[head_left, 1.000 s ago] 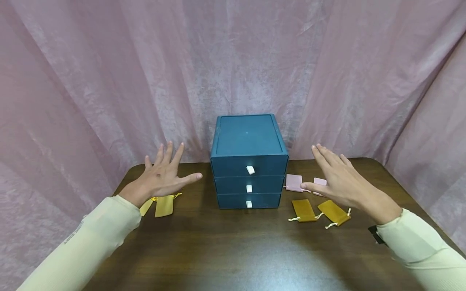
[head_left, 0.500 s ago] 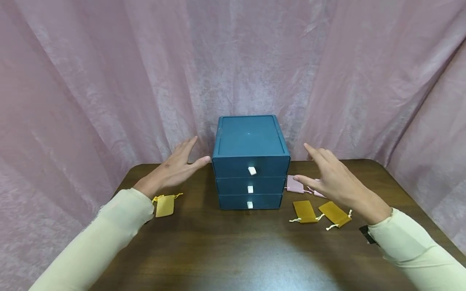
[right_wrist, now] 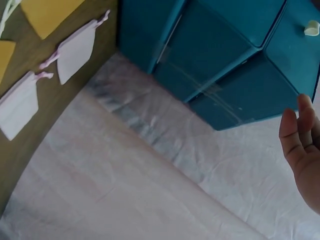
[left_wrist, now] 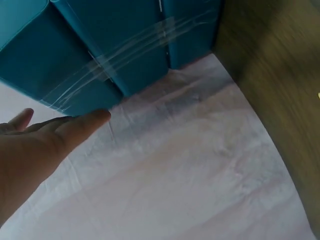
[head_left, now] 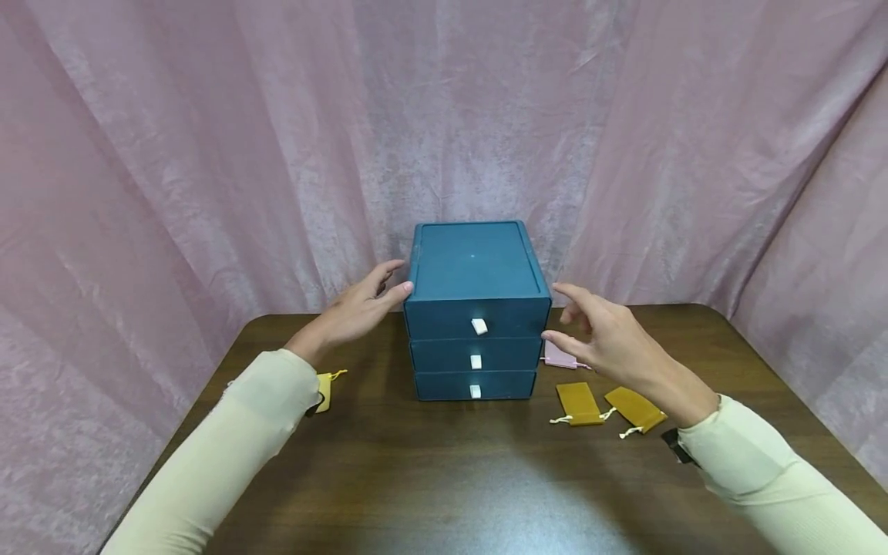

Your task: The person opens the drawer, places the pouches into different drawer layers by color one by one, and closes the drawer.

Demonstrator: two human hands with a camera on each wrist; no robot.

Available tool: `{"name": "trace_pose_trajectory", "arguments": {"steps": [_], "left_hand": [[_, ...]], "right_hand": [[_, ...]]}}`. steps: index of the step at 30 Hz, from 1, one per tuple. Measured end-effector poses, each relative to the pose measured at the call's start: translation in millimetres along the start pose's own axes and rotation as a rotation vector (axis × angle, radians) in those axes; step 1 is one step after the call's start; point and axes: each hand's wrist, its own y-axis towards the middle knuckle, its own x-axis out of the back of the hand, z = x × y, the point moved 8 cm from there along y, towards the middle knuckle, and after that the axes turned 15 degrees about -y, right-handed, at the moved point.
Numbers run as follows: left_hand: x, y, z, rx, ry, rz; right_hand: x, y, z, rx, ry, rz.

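Note:
A blue three-drawer box with white pull tabs stands at the middle of the table. My left hand is at its upper left edge, thumb tip right at the corner and fingers loosely bent. On the opposite side my right hand has its fingertips close to the right wall, thumb apart from the fingers. Neither hand grips anything. Strips of clear tape run along the box's side in the left wrist view. From the right wrist, the right fingers appear near the box's upper front corner.
A yellow drawstring pouch lies left, partly behind the left sleeve. On the right are two mustard pouches and a pink pouch; a second pink pouch shows in the right wrist view. Pink curtains hang behind the table.
Both hands have moved inward, the left rightward and the right leftward, to the box's sides. Their spread fingers have bent somewhat. The box and pouches stay in place.

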Motion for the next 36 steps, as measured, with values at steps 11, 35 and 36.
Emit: {"name": "trace_pose_trajectory", "arguments": {"steps": [11,35,36], "left_hand": [[-3.8,15.5,-3.1,-0.055,-0.183,0.017],[-12.3,38.7,11.4,-0.026,-0.411,-0.027],[-12.5,39.2,11.7,-0.033,-0.405,-0.029]], "right_hand": [[-8,7,12,0.056,0.077,0.015],[-46,25,33,-0.106,0.346,0.167],[-47,25,34,-0.11,0.349,0.172]]}}
